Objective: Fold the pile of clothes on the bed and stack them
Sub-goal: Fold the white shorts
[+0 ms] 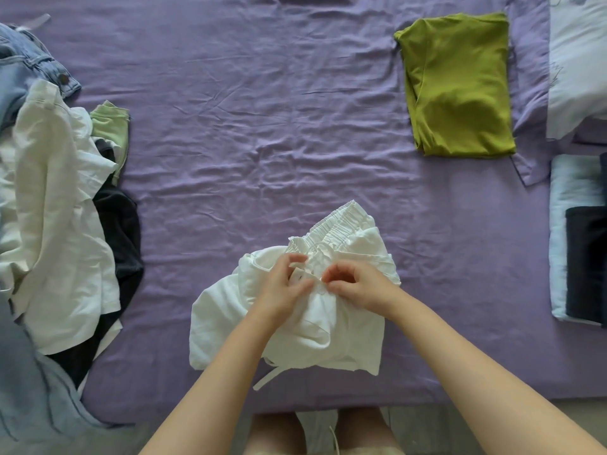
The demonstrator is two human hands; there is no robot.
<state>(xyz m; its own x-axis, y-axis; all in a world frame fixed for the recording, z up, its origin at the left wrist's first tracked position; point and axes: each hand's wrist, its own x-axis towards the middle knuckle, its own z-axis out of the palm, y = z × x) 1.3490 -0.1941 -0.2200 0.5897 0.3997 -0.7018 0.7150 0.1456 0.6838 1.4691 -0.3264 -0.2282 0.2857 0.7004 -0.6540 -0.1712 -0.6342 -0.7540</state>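
Head view: white shorts with an elastic waistband are seen bunched near the front edge of the bed, not yet laid flat. A small part of the cloth near the waistband is pinched by the left hand and by the right hand, with the fingers of both curled close together over it.

Risks, as judged from here: because the shorts are crumpled, wrinkles could be folded in if the cloth is not first spread. A loose white strip hangs toward the bed edge and could be trapped in a fold or left sticking out. The shorts could also be pulled off the edge, being so near to it.

An unfolded pile lies well apart at the left, with jeans on it. A folded green top lies far right, and folded items are stacked at the right edge.

No brand, label or writing can be read.
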